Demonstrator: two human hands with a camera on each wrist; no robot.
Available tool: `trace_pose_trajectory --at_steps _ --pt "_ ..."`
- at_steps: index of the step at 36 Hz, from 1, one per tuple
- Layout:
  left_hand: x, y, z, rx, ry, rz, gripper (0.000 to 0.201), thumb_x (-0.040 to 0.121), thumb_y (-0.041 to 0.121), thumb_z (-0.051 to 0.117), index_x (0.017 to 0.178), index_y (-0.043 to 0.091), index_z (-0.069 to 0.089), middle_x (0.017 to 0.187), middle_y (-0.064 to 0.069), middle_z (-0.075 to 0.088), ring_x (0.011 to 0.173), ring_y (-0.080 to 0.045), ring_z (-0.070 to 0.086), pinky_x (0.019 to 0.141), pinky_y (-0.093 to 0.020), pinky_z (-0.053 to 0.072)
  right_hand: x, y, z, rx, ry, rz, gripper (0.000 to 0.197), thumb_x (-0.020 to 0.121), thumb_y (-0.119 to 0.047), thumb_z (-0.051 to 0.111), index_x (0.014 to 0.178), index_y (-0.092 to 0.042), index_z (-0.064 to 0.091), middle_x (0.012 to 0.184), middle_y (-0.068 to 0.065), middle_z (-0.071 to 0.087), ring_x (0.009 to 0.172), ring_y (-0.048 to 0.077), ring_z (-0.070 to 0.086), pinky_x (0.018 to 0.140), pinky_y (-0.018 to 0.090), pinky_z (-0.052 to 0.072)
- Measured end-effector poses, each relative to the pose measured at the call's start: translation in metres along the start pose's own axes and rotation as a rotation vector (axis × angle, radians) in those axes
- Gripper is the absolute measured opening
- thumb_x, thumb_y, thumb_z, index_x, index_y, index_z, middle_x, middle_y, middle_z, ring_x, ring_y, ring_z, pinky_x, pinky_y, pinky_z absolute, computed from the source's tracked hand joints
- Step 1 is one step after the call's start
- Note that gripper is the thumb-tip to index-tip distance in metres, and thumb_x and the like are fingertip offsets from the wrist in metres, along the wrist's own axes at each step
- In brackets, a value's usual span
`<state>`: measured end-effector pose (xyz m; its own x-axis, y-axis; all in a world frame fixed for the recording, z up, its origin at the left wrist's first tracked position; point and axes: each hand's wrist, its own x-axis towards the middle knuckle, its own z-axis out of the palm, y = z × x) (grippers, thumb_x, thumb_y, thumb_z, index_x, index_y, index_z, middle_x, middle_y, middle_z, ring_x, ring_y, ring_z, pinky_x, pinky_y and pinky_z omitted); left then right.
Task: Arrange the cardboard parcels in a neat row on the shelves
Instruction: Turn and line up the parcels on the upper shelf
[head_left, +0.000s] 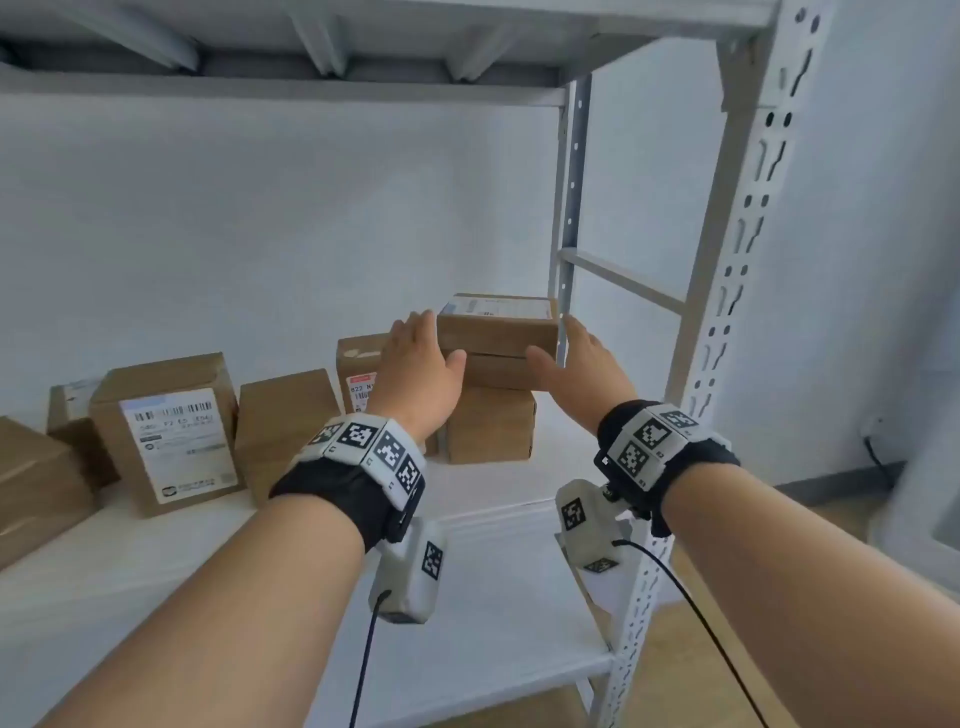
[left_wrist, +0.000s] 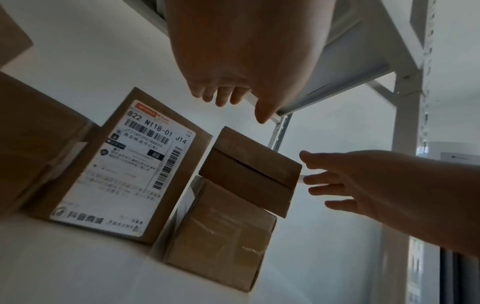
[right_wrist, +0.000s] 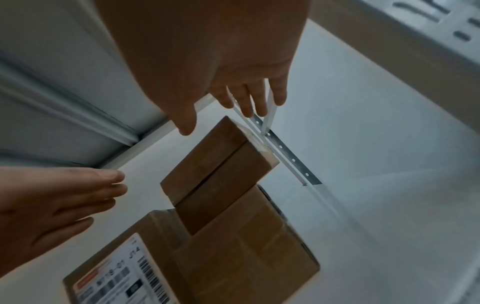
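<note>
A flat cardboard parcel (head_left: 496, 332) with a white label on top lies skewed on a plain square parcel (head_left: 491, 426) at the right end of the white shelf (head_left: 493, 571). My left hand (head_left: 423, 353) is open beside its left end. The left hand (right_wrist: 64, 201) shows a small gap to the parcel (right_wrist: 215, 174) in the right wrist view. My right hand (head_left: 576, 364) is open at its right end, fingers straight. In the left wrist view the right hand (left_wrist: 363, 185) has its fingertips close to the parcel (left_wrist: 249, 170); whether they touch it I cannot tell.
A tall parcel with a printed label (left_wrist: 130, 168) stands just left of the stack. Further left are a plain parcel (head_left: 285, 421), a large labelled parcel (head_left: 171, 431) and others at the edge. The rear upright (head_left: 569, 208) is right behind the stack; an upper shelf (head_left: 311, 88) hangs overhead.
</note>
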<state>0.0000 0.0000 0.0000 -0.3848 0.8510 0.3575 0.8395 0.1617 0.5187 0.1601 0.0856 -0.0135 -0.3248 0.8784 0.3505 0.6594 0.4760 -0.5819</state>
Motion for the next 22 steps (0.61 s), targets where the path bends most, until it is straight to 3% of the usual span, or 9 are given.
trace_pose_trajectory --at_steps 3,10,13,17,22 --pt "0.017 -0.002 0.004 0.072 -0.059 -0.053 0.065 0.103 0.032 0.035 0.155 0.009 0.001 0.163 -0.009 0.003 0.150 -0.026 -0.001 0.122 -0.041 0.007 0.012 0.003 0.003 0.027 -0.024 0.044 0.067 0.096 -0.050 0.038 0.151 -0.015 0.019 0.151 0.009 0.036 0.136 0.028 0.038 0.106 0.040 0.035" --pt "0.040 -0.005 0.018 0.123 -0.111 -0.108 0.066 0.102 0.035 0.034 0.155 0.010 0.003 0.159 -0.017 0.017 0.148 -0.034 0.013 0.121 -0.048 0.014 0.029 0.004 0.005 0.150 -0.058 0.089 0.061 0.097 -0.052 0.031 0.146 -0.014 0.032 0.140 0.007 0.050 0.122 0.024 0.051 0.095 0.034 0.041" --pt "0.043 -0.003 0.022 0.057 -0.063 -0.058 0.065 0.102 0.032 0.037 0.155 0.010 0.006 0.155 -0.016 0.028 0.145 -0.033 0.021 0.121 -0.046 0.014 0.032 0.005 0.005 0.217 -0.019 0.107 0.055 0.098 -0.049 0.032 0.140 -0.014 0.039 0.131 0.006 0.055 0.104 0.019 0.052 0.082 0.030 0.040" --pt "0.040 0.004 0.021 -0.064 0.035 0.005 0.065 0.101 0.030 0.042 0.155 0.015 0.009 0.156 -0.008 0.028 0.143 -0.027 0.029 0.115 -0.040 0.029 0.033 0.008 0.002 0.306 0.064 0.140 0.051 0.098 -0.046 0.032 0.135 -0.013 0.044 0.126 0.006 0.057 0.106 0.022 0.054 0.082 0.032 0.043" --pt "0.032 0.018 0.014 -0.114 0.147 0.071 0.058 0.101 0.033 0.043 0.153 0.017 0.021 0.153 -0.003 0.030 0.130 -0.023 0.047 0.103 -0.036 0.043 0.024 0.007 -0.006 0.383 0.169 0.159 0.044 0.099 -0.047 0.030 0.117 -0.012 0.049 0.105 0.004 0.059 0.092 0.022 0.056 0.074 0.034 0.045"
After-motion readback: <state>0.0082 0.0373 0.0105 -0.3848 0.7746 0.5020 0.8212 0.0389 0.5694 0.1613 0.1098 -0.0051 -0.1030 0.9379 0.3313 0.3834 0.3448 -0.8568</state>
